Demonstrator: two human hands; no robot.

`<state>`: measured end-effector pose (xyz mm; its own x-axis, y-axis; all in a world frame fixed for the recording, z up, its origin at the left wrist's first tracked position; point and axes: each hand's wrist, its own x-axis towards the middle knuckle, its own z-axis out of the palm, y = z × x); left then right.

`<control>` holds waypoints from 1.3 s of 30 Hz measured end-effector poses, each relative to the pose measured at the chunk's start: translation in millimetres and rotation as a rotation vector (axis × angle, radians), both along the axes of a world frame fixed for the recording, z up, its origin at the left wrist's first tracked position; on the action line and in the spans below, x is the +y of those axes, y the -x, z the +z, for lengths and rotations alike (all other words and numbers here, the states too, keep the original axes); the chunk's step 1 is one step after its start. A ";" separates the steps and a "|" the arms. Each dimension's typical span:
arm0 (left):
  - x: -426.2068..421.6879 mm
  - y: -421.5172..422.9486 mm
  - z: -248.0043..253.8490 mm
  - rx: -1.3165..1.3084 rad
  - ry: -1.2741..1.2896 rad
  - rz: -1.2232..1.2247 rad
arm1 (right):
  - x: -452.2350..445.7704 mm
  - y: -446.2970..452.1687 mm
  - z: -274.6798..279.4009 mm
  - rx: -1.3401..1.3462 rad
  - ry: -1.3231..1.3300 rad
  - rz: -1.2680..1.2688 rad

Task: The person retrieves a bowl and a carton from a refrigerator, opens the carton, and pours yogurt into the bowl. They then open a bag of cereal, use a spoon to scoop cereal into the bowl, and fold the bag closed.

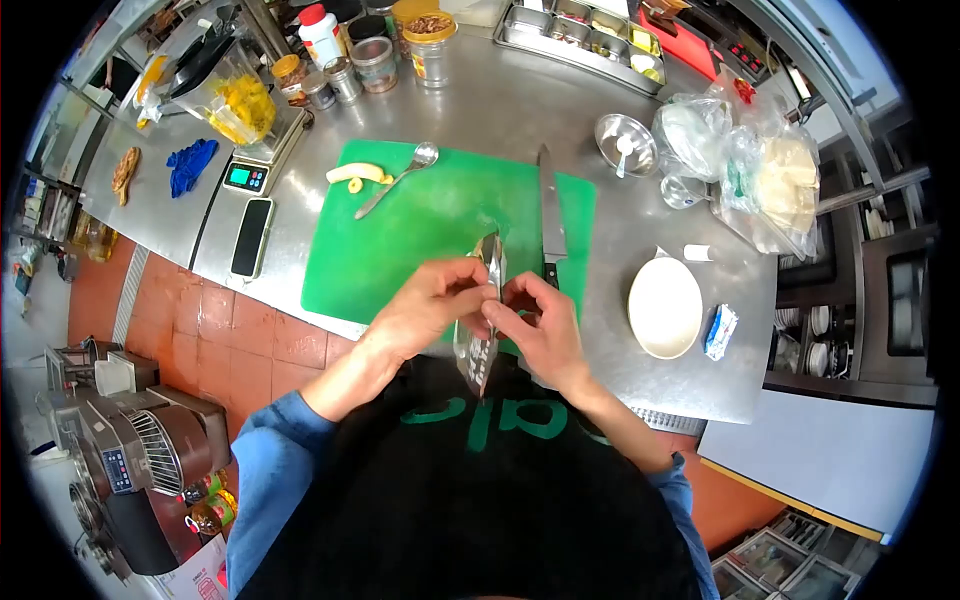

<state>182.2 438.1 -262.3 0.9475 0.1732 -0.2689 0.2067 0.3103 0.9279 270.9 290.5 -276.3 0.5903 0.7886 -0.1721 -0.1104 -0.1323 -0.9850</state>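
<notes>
One packet [476, 358], silvery with print, is pinched between your left hand [437, 300] and right hand [545, 325]. Both have fingers curled in and thumbs closed on it, nearly meeting at its middle. Position: above the near edge of the green board [400, 255], just ahead of your apron [500, 490]; you cannot tell whether it is torn. On the board: banana [354, 173] and spoon [392, 187] at far left, knife [552, 210] at right, handle toward you. On the tabletop [490, 95]: phone [251, 238] left of the board, white bowl [665, 308] right.
</notes>
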 end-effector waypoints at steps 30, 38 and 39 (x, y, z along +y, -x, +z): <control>57.9 35.3 12.8 -0.712 -1.484 -0.048 | 50.9 1.3 50.6 -0.688 0.288 0.353; 75.7 10.3 0.7 -0.899 -1.432 -0.344 | 59.5 8.0 50.0 -0.639 0.420 0.293; 75.3 6.4 0.8 -0.920 -1.394 -0.394 | 59.0 6.2 47.3 -0.636 0.423 0.288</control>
<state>175.8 513.4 -261.5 0.7318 -0.4773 0.4864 -0.6481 -0.7082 0.2802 264.7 349.4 -229.0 0.4599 0.8675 -0.1896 0.5481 -0.4453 -0.7080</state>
